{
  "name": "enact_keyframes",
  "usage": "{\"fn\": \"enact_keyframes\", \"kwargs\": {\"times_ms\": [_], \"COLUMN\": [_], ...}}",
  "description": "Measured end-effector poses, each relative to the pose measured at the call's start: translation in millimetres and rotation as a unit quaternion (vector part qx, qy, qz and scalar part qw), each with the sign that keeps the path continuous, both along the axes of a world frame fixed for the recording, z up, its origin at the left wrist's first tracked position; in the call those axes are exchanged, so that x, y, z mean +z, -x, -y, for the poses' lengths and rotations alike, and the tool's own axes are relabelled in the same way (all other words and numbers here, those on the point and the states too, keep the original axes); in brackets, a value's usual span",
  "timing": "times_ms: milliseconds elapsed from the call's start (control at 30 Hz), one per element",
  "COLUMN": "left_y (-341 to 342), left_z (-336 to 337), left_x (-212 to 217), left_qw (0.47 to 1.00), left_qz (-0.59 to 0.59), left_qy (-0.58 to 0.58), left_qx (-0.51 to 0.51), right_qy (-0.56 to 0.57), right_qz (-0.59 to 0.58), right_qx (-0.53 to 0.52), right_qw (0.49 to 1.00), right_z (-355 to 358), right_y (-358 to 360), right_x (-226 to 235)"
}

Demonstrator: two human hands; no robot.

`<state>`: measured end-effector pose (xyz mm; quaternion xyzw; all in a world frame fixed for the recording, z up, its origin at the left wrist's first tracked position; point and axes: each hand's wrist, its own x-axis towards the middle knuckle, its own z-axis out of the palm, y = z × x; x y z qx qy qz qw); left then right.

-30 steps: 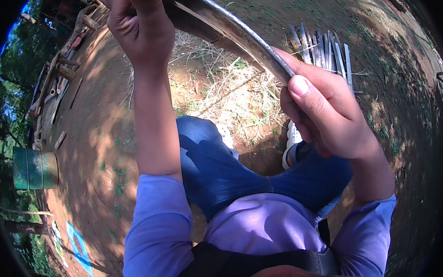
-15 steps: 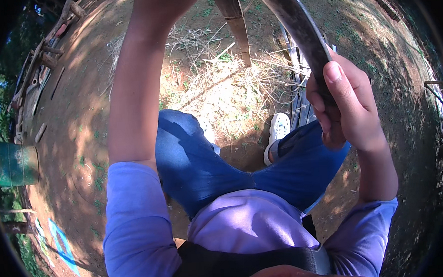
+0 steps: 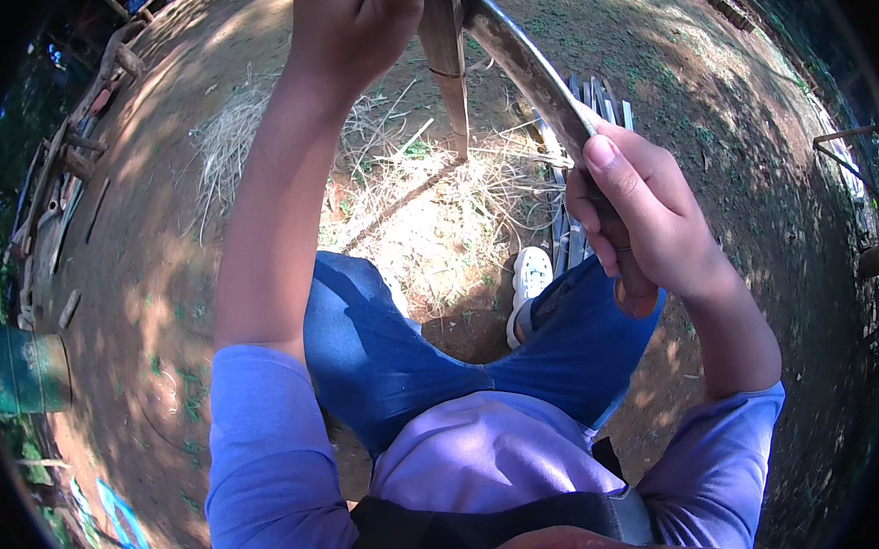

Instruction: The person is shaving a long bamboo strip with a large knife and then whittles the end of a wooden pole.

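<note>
My right hand (image 3: 645, 204) is wrapped round the wooden handle of a machete (image 3: 523, 59), thumb along the top and the butt of the handle sticking out below. Its dark, slightly curved blade slants up and left until its upper end meets a bamboo pole (image 3: 446, 70) near the top edge. That pole runs down and tapers toward the ground between my feet. Closed and partly cut off by the top edge, my left hand (image 3: 362, 25) grips the pole high up; its fingertips are mostly hidden.
Pale shavings (image 3: 417, 226) litter the sunlit dirt between my feet. Long thin strips (image 3: 560, 208) lie beside my right shoe (image 3: 529, 280). A green drum (image 3: 29, 371) stands at far left, near a log fence (image 3: 80, 144).
The machete and my right hand have moved left and slightly down, bringing the blade against the pole. More of the handle's butt shows. The view has also shifted a little.
</note>
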<state>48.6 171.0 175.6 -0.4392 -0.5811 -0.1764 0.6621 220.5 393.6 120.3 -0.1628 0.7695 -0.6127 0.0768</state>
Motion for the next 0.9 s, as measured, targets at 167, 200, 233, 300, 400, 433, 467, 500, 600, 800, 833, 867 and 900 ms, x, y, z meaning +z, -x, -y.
{"fn": "enact_keyframes", "kwargs": {"times_ms": [167, 200, 233, 300, 400, 433, 467, 500, 600, 800, 833, 867, 900], "left_y": [6, 6, 7, 10, 12, 14, 16, 18, 11, 4, 5, 5, 12], "left_z": [0, -1, -1, 0, -5, -3, -3, 1, 5, 0, -1, -1, -2], "left_x": [1, -1, -3, -3, -4, -3, -3, -3, -8, -3, -5, -5, -4], "left_qw": [1.0, 0.999, 0.999, 0.999, 0.997, 0.998, 0.998, 0.999, 0.996, 0.998, 0.998, 0.998, 0.999], "left_qz": [0.026, 0.033, 0.041, 0.037, 0.029, 0.018, 0.006, -0.004, 0.059, 0.037, 0.042, 0.043, 0.02], "left_qy": [-0.012, -0.02, -0.029, -0.038, -0.062, -0.059, -0.057, -0.048, -0.056, -0.04, -0.045, -0.05, -0.046], "left_qx": [-0.009, -0.01, -0.011, -0.009, -0.019, -0.012, -0.005, 0.008, 0.023, 0.012, 0.006, 0.001, -0.006], "right_qy": [0.098, 0.084, 0.07, 0.047, 0.069, 0.067, 0.065, 0.063, 0.08, 0.063, 0.062, 0.061, 0.059], "right_qz": [-0.023, -0.022, -0.021, 0.008, -0.01, -0.014, -0.014, -0.017, -0.008, -0.027, -0.026, -0.031, -0.03], "right_qx": [-0.008, -0.009, -0.009, -0.013, -0.005, -0.004, -0.005, -0.004, -0.004, 0.001, -0.001, -0.002, 0.004], "right_qw": [0.995, 0.996, 0.997, 0.999, 0.998, 0.998, 0.998, 0.998, 0.997, 0.998, 0.998, 0.998, 0.998], "right_z": [5, 8, 10, 10, 10, 11, 12, 11, 15, 15, 16, 15, 16], "right_y": [-6, -6, -4, 2, 2, 4, 5, 7, 1, 6, 3, 2, 5], "right_x": [12, 10, 8, 9, 15, 13, 12, 13, 30, 24, 31, 32, 26]}}
